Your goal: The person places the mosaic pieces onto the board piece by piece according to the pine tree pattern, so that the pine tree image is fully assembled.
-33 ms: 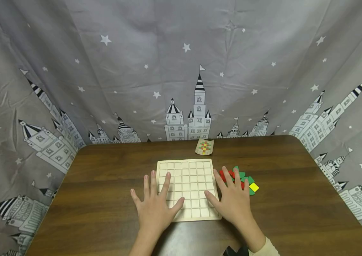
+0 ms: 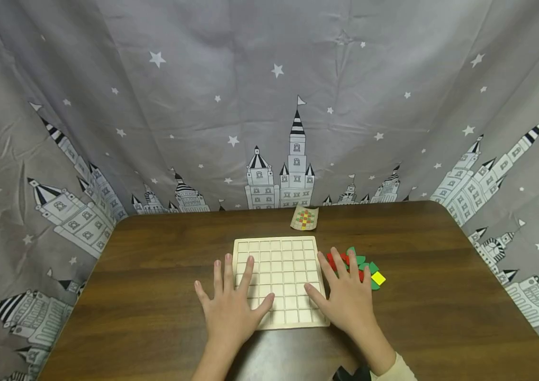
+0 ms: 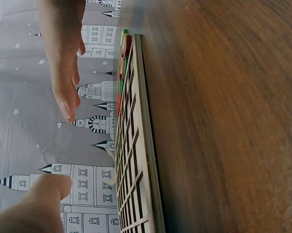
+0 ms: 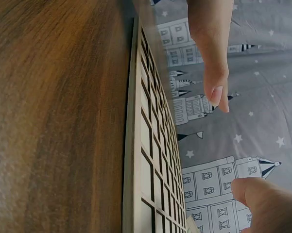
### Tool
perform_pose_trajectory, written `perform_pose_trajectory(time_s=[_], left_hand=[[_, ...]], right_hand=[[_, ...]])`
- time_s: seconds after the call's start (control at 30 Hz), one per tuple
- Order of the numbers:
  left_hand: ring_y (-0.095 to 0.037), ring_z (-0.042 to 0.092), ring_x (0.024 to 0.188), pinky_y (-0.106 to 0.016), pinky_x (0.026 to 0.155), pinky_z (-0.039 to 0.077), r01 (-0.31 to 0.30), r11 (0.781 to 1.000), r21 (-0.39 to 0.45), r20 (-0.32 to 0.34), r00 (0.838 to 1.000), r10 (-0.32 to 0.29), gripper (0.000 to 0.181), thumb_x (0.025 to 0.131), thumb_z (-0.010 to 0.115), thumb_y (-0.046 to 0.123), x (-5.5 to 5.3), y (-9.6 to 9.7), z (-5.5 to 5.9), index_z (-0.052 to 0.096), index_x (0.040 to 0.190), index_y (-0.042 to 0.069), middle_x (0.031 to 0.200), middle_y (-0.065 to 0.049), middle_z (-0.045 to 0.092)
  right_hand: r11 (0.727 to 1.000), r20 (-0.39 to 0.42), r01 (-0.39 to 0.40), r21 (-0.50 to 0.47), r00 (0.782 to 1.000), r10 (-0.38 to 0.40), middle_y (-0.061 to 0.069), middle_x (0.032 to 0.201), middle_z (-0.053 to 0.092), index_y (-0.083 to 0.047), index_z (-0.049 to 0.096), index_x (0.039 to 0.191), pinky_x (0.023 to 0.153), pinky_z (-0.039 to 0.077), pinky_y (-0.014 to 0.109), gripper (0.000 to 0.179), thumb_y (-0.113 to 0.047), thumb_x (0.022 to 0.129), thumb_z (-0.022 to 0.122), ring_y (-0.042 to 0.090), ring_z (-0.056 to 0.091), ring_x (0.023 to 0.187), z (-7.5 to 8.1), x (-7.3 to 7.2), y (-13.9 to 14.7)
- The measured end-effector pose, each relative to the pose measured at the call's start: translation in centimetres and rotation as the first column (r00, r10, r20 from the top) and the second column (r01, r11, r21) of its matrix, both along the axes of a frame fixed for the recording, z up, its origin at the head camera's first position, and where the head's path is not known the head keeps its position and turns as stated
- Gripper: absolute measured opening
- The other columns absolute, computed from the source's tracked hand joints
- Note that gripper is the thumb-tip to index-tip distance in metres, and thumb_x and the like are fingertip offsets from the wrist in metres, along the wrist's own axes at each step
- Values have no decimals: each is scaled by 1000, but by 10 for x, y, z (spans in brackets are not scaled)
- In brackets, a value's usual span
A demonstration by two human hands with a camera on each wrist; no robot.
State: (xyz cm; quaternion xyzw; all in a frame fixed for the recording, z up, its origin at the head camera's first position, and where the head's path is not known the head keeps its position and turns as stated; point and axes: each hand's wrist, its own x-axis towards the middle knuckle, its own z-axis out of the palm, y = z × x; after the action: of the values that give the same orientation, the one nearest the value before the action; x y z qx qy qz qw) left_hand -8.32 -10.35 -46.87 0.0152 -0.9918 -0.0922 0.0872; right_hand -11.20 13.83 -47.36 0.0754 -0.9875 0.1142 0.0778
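Note:
A pale wooden grid board (image 2: 288, 264) lies flat on the table, its square cells holding no pieces. My left hand (image 2: 231, 315) spreads its fingers over the board's left side. Across from it, my right hand (image 2: 349, 301) is spread too, at the board's right edge, thumb over the grid and fingers toward a pile of flat tiles. Both wrist views show the digits held above the board, gripping nothing. Red, green and yellow tiles (image 2: 378, 279) make up the pile, which the right hand partly hides in the head view.
Behind the board, near the table's back edge, lies a small curled pattern card (image 2: 304, 218) with a coloured design. The brown wooden table (image 2: 164, 280) extends to both sides. A grey curtain (image 2: 193, 132) printed with castles and stars hangs beyond it.

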Motion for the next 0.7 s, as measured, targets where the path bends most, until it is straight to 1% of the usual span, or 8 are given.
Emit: perform_pose_trajectory(time_s=[0.17,0.27,0.37,0.5,0.6,0.7], left_hand=[[-39,16,153,-75,114,13,-1,1000,-1,-18,1000,1,90,81,54,77,1,-2,-3,29,156,35,166,-15,16],[-39,17,153,-72,115,15,0,1000,16,-22,1000,1,90,81,55,76,2,-3,-4,31,156,34,166,-15,18],[-39,17,153,-70,117,15,3,999,39,-13,1000,-2,90,81,56,75,3,-4,-5,31,156,32,166,-16,17],[-39,17,153,-68,118,17,9,999,44,6,1000,-9,91,83,56,74,6,-7,-8,29,157,30,166,-17,16],[-39,18,152,-67,118,19,16,999,46,14,1000,-17,91,83,56,73,9,-9,-10,28,158,27,165,-18,17],[-40,19,152,-67,117,21,20,998,65,12,1000,-21,93,84,58,70,11,-11,-12,27,158,24,165,-19,20]], right_hand=[[1000,-17,-16,-16,1000,16,9,160,37,-28,39,153,113,24,70,78,-69,88,53,43,21,150,-2,0,1],[1000,-7,-20,-23,1000,20,9,159,37,-28,38,154,114,25,69,78,-69,89,52,43,21,150,-4,0,2],[999,10,-18,-31,1000,18,9,159,38,-28,37,154,115,24,68,78,-69,89,52,42,21,151,-5,0,6],[999,19,-11,-53,1000,12,10,158,40,-26,40,153,115,24,67,76,-66,90,54,43,22,150,-7,-2,11],[998,18,-6,-67,1000,7,10,156,42,-25,43,151,114,25,67,74,-64,90,56,43,23,149,-7,-3,17],[997,7,-1,-76,1000,2,11,153,46,-24,46,149,113,27,68,73,-63,90,56,44,26,148,-6,-6,24]])
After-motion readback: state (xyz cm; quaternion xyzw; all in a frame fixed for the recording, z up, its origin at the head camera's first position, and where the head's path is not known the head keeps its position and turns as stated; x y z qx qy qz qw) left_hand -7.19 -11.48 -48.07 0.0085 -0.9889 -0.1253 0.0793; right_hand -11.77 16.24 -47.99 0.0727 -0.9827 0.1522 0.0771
